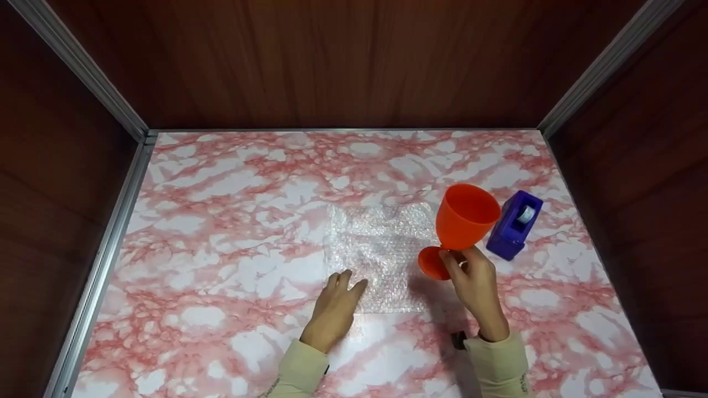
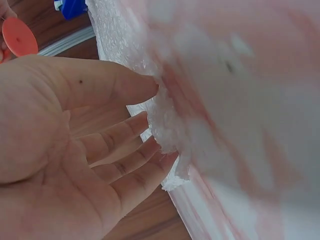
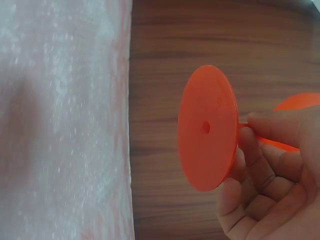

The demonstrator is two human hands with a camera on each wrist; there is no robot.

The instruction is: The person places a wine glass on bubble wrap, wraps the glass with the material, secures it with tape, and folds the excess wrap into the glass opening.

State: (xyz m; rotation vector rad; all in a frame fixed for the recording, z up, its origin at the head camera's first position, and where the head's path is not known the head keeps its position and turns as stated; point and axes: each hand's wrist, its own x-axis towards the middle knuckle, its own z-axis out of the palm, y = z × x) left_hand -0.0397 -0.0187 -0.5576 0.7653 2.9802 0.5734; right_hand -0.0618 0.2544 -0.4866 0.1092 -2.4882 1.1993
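Two bare hands reach in from the near side. Left hand (image 1: pixel 333 309): palm down, fingers loosely straight and spread, tips at the near-left part of the bubble wrap (image 1: pixel 381 249). Right hand (image 1: pixel 478 279): thumb and fingers pinch the stem of the orange goblet (image 1: pixel 463 226), tilted, raised by the wrap's right edge. Goblet smooth: deep rounded cup, thin stem, flat disc base. Wrap clear, shiny, bumpy, roughly square. Purple tape dispenser (image 1: pixel 506 235), blocky, right of goblet. Table (image 1: pixel 210 249) red-white marbled.

3 dark wood-grain walls (image 1: pixel 332 66), edged with metal strips (image 1: pixel 108 249), surround a pink-and-white marbled tabletop (image 1: pixel 210 232).
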